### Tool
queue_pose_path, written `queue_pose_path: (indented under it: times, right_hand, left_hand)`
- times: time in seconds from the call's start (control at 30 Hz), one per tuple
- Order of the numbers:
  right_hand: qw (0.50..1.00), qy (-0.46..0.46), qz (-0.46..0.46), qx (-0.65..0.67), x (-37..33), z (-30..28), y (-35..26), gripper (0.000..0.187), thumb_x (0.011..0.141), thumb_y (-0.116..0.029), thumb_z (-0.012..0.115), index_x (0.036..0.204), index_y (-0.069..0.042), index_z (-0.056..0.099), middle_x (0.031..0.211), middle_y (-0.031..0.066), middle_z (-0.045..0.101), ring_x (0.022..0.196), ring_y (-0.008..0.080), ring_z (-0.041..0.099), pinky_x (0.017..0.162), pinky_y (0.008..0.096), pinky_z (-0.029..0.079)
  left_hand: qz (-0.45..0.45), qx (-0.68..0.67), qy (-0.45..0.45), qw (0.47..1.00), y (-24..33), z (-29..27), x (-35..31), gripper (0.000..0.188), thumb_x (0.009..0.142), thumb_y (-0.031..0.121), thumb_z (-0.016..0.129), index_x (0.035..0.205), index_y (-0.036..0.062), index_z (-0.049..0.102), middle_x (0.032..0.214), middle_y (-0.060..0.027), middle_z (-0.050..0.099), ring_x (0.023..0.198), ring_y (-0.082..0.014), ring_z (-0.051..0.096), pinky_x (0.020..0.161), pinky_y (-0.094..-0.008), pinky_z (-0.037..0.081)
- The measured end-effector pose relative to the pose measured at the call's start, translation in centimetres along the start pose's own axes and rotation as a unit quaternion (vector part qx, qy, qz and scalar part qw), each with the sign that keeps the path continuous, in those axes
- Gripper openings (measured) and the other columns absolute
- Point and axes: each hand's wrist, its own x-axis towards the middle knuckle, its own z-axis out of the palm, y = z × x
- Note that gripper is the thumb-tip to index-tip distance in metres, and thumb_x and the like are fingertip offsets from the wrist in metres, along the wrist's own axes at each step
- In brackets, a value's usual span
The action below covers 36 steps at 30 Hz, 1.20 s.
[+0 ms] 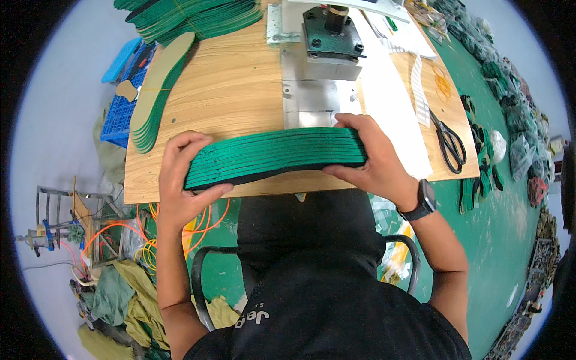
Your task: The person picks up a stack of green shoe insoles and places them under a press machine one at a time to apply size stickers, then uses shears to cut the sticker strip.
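"What is hard to make out?"

"The upper edge cuts off a silvery metal press with a black top plate [331, 45]. Whether the curved stack of thin green layers [276, 155] touches the pale wooden table [234, 84] is unclear; it sits near the front edge."

"And the grip?"

"The person's left hand [178, 189] and right hand [387, 165] clasp opposite ends, thumbs nearside, fingers farside, parted by the stack's thickness."
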Motion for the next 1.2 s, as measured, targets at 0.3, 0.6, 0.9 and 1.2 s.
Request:
queue_pose_path:
  times: [0.3,0.6,0.9,1.2]
  right_hand:
    - [0.997,-0.021,0.031,0.062,-1.7,0.4,0.2,0.074,0.064,-0.012,0.080,0.126,0.000,0.040,0.114,0.0167,0.048,0.104,0.0295,0.052,0.089,0.0351,0.043]
    - [0.996,-0.028,0.007,0.088,-2.3,-0.1,0.2,0.049,0.079,-0.011,0.066,0.121,0.002,0.044,0.113,0.0199,0.049,0.109,0.0333,0.049,0.096,0.0375,0.038]
    - [0.957,0.021,0.244,0.159,-1.6,-0.4,-0.8,0.025,0.088,-0.022,0.063,0.102,-0.001,0.064,0.091,0.0080,0.064,0.089,0.0177,0.058,0.083,0.0290,0.045]
    - [0.980,0.080,0.118,0.138,-3.0,1.6,1.1,0.042,0.097,-0.031,0.040,0.118,0.004,0.051,0.116,0.0204,0.052,0.111,0.0326,0.048,0.099,0.0371,0.035]
  left_hand:
    - [-0.014,-0.022,0.013,1.000,-1.3,0.7,-1.4,0.074,0.057,0.021,0.081,0.122,0.0012,0.053,0.113,-0.0172,0.053,0.103,-0.0304,0.054,0.090,-0.0369,0.042]
    - [-0.063,-0.106,-0.001,0.992,-1.6,-0.4,-1.6,0.059,0.075,0.021,0.068,0.126,-0.0005,0.050,0.116,-0.0168,0.055,0.109,-0.0282,0.052,0.096,-0.0349,0.038]
    - [-0.207,-0.146,-0.051,0.966,-2.3,0.8,-1.2,0.031,0.086,0.016,0.062,0.112,0.0005,0.059,0.118,-0.0116,0.056,0.112,-0.0208,0.051,0.098,-0.0314,0.036]
    - [-0.192,-0.276,-0.009,0.942,-2.2,3.3,-0.9,0.044,0.098,0.025,0.033,0.123,-0.0058,0.052,0.131,-0.0180,0.050,0.124,-0.0266,0.046,0.106,-0.0370,0.032]
